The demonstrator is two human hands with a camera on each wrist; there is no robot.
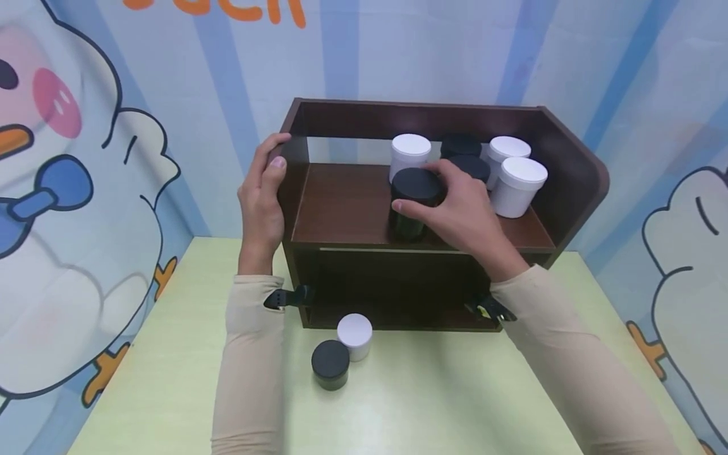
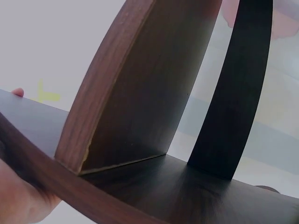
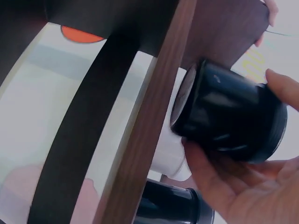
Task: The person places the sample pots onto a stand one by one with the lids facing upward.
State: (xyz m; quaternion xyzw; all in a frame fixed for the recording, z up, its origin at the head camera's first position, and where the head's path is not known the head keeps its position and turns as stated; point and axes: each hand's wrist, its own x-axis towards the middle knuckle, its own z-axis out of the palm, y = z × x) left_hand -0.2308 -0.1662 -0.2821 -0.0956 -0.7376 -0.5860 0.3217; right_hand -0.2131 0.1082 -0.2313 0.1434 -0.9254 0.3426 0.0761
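My right hand [image 1: 463, 212] grips a dark jar with a black lid [image 1: 418, 184], thumb on one side and fingers on the other. In the right wrist view this jar [image 3: 233, 112] shows its base, apart from the shelf's front edge. My left hand [image 1: 263, 199] holds the left side panel of a dark brown two-tier shelf [image 1: 341, 202]. Behind the held jar stands a white jar [image 1: 411, 148]. On the upper tier's right side are two more white jars [image 1: 514, 189] and two black-lidded jars [image 1: 469, 166], partly hidden by the right hand.
A white jar [image 1: 355, 335] and a black-lidded jar [image 1: 330, 364] stand side by side on the pale table [image 1: 398, 404], before the shelf's lower tier [image 1: 392, 287]. A cartoon-printed curtain [image 1: 227, 76] hangs behind. Each wrist wears a dark strap [image 1: 289, 297].
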